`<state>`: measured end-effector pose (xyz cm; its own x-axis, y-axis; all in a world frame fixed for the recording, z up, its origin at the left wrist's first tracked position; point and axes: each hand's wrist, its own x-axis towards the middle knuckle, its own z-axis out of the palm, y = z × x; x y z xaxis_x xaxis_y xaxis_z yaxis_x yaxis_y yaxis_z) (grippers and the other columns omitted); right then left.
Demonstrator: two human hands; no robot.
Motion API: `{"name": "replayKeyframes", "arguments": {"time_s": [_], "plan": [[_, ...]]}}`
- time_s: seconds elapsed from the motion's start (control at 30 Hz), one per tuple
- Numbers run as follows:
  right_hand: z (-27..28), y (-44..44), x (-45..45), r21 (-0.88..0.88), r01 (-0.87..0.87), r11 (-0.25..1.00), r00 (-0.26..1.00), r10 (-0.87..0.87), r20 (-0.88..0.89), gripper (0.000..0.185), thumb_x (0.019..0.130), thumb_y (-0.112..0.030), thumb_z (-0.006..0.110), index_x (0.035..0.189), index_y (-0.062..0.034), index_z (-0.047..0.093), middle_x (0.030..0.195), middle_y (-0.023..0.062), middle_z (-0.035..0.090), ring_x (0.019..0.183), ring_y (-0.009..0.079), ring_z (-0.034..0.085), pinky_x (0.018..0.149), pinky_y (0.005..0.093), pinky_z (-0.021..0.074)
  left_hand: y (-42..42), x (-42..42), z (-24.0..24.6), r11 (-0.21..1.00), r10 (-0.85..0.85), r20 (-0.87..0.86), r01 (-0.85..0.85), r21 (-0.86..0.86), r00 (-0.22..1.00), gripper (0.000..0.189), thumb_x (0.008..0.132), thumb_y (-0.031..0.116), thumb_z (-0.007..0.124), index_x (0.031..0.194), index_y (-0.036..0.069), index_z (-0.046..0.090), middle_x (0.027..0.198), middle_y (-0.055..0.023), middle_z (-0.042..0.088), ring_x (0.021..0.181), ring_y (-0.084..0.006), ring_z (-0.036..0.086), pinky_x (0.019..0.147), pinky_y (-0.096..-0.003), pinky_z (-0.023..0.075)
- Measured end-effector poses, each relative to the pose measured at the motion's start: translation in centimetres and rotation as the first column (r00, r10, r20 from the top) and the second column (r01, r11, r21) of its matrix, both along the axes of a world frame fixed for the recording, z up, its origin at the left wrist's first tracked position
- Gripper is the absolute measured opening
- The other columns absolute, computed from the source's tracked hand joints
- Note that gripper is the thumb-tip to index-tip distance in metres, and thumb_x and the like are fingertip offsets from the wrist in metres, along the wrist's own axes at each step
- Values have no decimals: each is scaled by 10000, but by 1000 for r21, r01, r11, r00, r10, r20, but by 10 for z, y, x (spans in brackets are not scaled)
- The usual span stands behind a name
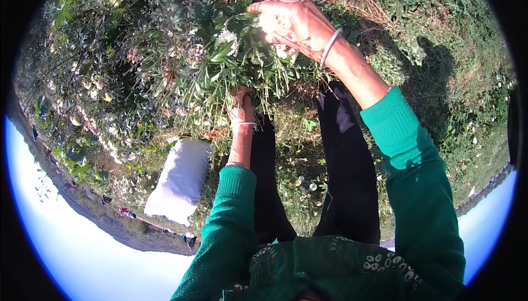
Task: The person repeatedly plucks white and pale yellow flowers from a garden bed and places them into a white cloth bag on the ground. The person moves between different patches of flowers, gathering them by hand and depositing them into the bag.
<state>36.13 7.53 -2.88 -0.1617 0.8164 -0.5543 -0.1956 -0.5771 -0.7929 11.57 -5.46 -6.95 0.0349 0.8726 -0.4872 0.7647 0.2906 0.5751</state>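
My left hand (240,107) is at the lower side of a bunch of leafy green stems (264,68), its fingers curled into the stems and partly hidden by them. Cut-looking stem ends hang down beside that wrist. Above and to the right, my right hand (303,29) curls around pale flowers (274,22) in bright sunlight; glare blurs their detail. One thin green stem sticks up past its knuckles. A white flower (227,37) shows among the leaves left of this hand. Each wrist carries a pale bangle.
Dense flowering plants (95,86) fill the ground to the left. A white sack-like bundle (181,181) lies left of my legs in dark trousers (346,169). Low grass and weeds (474,66) spread to the right. Small, indistinct figures (126,211) appear far off at the lower left.
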Motion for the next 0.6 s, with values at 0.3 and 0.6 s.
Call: {"name": "replayKeyframes", "arguments": {"time_s": [0.3,0.6], "plan": [[19,-15,33,357,217,908,933,-301,198,153,796,-167,663,858,-28,648,638,-10,597,519,63,532,468,201,436,2,-11,-9,997,28,8,-27,-78,1000,214,746,50,433,775,87,642,846,-118,570,823,-275,555,744,-365,444],[-27,-88,54,-128,177,976,982,-185,-47,147,777,-42,645,919,-25,614,730,27,585,645,82,582,538,206,493,4,-21,-19,997,-73,-76,73,5,994,164,737,61,476,744,74,639,822,-108,576,748,-248,559,689,-335,441]]}}
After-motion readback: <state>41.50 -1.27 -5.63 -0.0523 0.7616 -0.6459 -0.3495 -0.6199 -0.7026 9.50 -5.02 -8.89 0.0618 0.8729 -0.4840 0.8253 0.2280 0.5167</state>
